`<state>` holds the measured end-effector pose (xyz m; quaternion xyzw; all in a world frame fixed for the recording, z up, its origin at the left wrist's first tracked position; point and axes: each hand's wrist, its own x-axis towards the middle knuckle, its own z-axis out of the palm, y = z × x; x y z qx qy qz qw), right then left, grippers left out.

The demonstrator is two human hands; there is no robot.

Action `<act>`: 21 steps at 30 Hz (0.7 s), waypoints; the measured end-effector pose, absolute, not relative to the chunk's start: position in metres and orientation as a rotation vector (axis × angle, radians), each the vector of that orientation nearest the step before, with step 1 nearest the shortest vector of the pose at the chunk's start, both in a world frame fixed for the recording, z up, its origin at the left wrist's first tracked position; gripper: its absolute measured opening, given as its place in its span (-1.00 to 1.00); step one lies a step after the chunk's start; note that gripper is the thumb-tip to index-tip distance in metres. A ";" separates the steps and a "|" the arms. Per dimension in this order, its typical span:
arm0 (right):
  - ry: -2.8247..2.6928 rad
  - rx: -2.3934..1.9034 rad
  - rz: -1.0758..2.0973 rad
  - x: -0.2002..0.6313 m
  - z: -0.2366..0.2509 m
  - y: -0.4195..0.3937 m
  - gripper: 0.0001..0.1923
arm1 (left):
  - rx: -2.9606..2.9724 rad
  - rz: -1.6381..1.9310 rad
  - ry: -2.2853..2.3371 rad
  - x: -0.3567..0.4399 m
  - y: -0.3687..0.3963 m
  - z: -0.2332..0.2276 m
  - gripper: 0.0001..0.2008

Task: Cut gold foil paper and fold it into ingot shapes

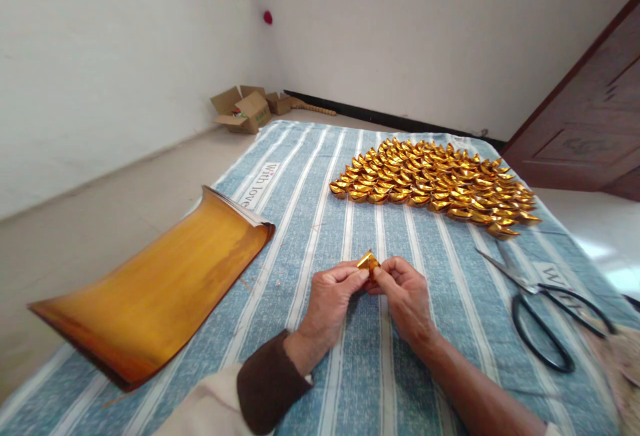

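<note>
Pinched between both sets of fingertips, a small folded gold paper piece (369,262) sits just above a blue-striped cloth (310,176); left hand (333,297) & right hand (404,296) meet around it, thumbs touching the foil. Behind: a spread of finished gold paper ingots (434,181). At left, a curled stack of gold foil sheets (155,289); at right, black-handled scissors (543,303). Cardboard boxes (245,109) sit by the far wall.

I am in a plain room of a home: bare white walls (100,56), a pale tiled floor (90,216), a dark wooden door (590,129) at the far right, open cardboard boxes (245,111) in the far corner, and a blue striped cloth (320,183) spread before me as a work surface.
</note>
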<state>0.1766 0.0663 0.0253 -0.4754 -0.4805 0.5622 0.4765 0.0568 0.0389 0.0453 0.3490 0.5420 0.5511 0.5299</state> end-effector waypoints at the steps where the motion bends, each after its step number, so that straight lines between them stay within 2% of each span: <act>1: -1.174 -1.169 1.371 0.177 0.025 0.066 -0.67 | 0.839 1.318 1.295 0.057 0.039 0.046 -0.84; 10: -1.178 -1.187 1.389 0.177 0.027 0.068 -0.64 | 0.967 1.329 1.349 0.055 0.040 0.041 -0.88; 21: -1.278 -1.088 1.415 0.182 0.024 0.068 -0.74 | 1.004 1.279 1.367 0.052 0.041 0.045 -0.85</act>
